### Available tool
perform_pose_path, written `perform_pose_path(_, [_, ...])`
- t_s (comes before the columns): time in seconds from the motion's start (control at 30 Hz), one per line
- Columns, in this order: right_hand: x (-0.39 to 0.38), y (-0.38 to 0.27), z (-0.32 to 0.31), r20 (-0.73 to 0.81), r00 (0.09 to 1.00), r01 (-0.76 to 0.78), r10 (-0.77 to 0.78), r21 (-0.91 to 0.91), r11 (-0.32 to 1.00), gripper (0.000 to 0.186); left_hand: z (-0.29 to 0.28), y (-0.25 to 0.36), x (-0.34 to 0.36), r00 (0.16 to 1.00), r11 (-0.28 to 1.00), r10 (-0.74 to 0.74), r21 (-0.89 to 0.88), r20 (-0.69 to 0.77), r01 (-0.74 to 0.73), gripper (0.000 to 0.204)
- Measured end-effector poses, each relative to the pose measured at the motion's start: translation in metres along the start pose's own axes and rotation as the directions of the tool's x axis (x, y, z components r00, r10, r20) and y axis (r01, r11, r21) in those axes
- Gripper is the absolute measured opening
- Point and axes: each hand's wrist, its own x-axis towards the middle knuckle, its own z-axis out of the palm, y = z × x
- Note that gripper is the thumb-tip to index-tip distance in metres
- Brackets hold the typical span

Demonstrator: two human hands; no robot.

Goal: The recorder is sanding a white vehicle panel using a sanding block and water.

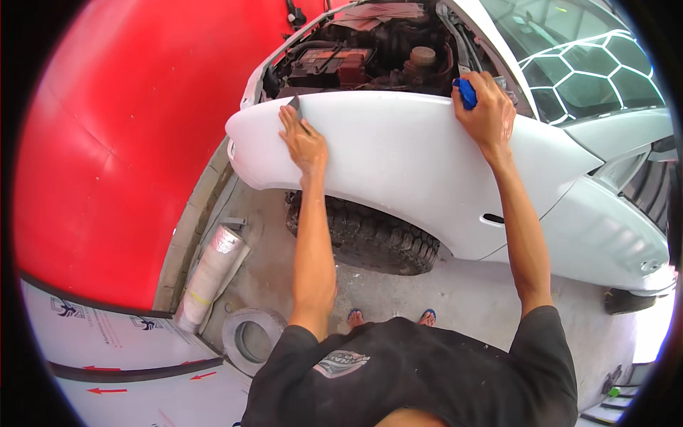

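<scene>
My left hand point(304, 146) lies against the front upper part of the white car fender point(384, 139). A piece of dark grey sandpaper point(296, 105) shows between its thumb and fingers, mostly hidden by the hand. Near the fender's rear top edge, my right hand point(491, 110) is closed round a crumpled blue cloth point(467, 94). Its fingers reach over the edge toward the engine bay.
Beyond the fender is the uncovered engine bay point(334, 67) with a battery. A tyre point(377, 238) sits under the wheel arch. At left stand a red wall point(135, 142), a wrapped roll point(210, 277) and a grey ring-shaped roll point(238, 349) on the floor.
</scene>
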Motion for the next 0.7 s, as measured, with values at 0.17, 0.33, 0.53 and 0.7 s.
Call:
perform_pose_path(0.17, [-0.004, 0.015, 0.004, 0.013, 1.0, 0.006, -0.006, -0.008, 1.0, 0.015, 0.035, 0.049, -0.095, 0.962, 0.956, 0.272, -0.122, 0.019, -0.268, 0.052])
perform_pose_path(0.33, [-0.004, 0.013, 0.006, 0.012, 1.0, 0.016, -0.017, 0.025, 1.0, 0.018, -0.005, -0.012, -0.006, 0.987, 0.985, 0.163, 0.067, -0.002, -0.162, 0.05])
perform_pose_path(0.53, [-0.009, 0.011, 0.002, 0.054, 0.999, 0.007, -0.009, 0.037, 0.999, 0.02, -0.005, 0.03, -0.033, 1.0, 0.96, 0.004, -0.281, -0.018, -0.009, 0.059])
perform_pose_path(0.7, [-0.01, 0.015, 0.002, 0.047, 0.999, 0.014, -0.015, 0.033, 0.999, 0.018, 0.031, 0.066, -0.109, 0.97, 0.963, 0.24, -0.136, 0.034, -0.233, 0.063])
